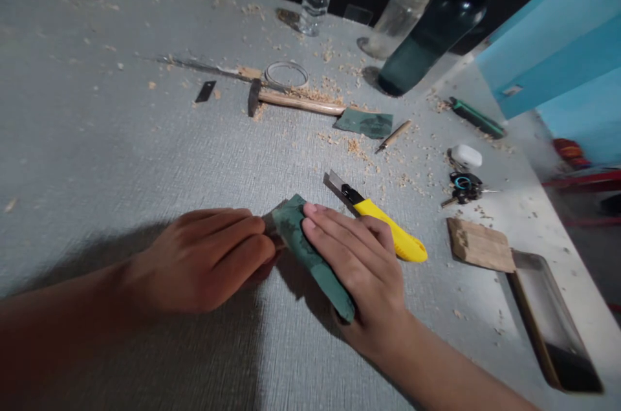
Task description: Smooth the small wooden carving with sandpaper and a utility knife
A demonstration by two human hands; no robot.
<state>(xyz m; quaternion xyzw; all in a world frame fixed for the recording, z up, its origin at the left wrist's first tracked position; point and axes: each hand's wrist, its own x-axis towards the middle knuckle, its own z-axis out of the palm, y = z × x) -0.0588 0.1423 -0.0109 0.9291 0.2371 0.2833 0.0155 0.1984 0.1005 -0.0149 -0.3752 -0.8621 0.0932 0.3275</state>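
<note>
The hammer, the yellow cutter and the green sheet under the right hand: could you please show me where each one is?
Hammer (301,102): head view, on its wooden handle.
Yellow cutter (402,239): head view, on its yellow handle.
Green sheet (310,257): head view, on its upper face.

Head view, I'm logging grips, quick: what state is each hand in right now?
Left hand: closed, holding a small piece, mostly hidden.
Right hand: closed on the green sheet, fingers on top, thumb hidden.
</note>
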